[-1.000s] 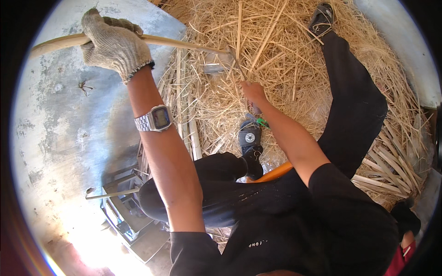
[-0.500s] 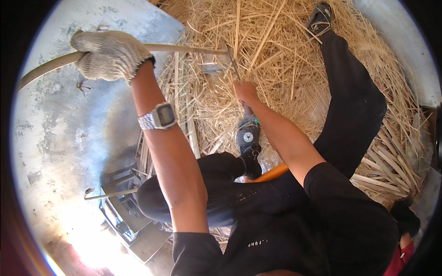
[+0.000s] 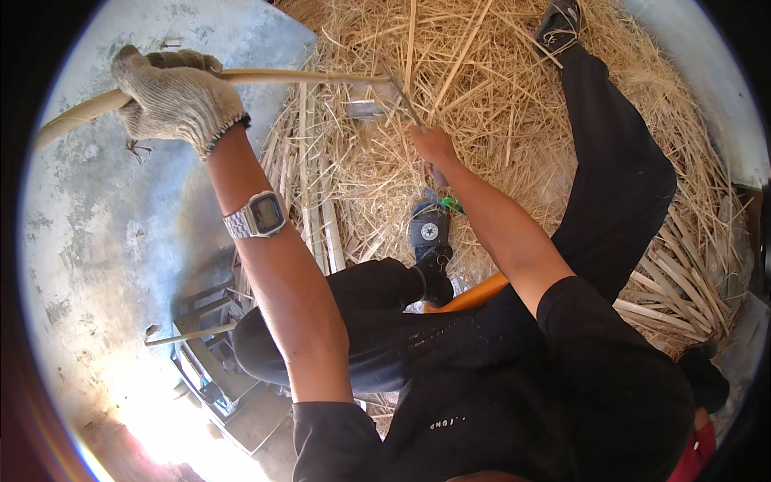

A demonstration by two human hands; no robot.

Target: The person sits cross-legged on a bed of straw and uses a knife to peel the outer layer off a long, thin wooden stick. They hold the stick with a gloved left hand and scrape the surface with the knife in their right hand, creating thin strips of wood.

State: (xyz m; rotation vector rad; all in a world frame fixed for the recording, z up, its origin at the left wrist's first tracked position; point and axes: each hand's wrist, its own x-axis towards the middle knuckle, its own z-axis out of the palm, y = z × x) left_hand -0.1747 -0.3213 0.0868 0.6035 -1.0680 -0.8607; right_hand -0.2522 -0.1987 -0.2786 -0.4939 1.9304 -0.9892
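My left hand, in a grey knitted work glove, is wrapped round a long, thin strip that looks like bamboo. The strip bends down past the glove on the left, and its right end meets the blade of a knife. That knife is in my right hand, which is bare and closed on the handle. The blade points up and to the left, crossing the strip's tip. Part of the handle shows below my fist, above a black shoe.
Straw-like shavings cover the floor ahead. Split strips lie in a bundle at right, others beside the wall at left. An orange curved piece sits by my legs. A small wooden stool-like object stands lower left.
My left hand has shifted slightly left and up with the strip, and its gloved fingers look looser. The strip's end has slid left along with it; the knife has moved slightly up and left.
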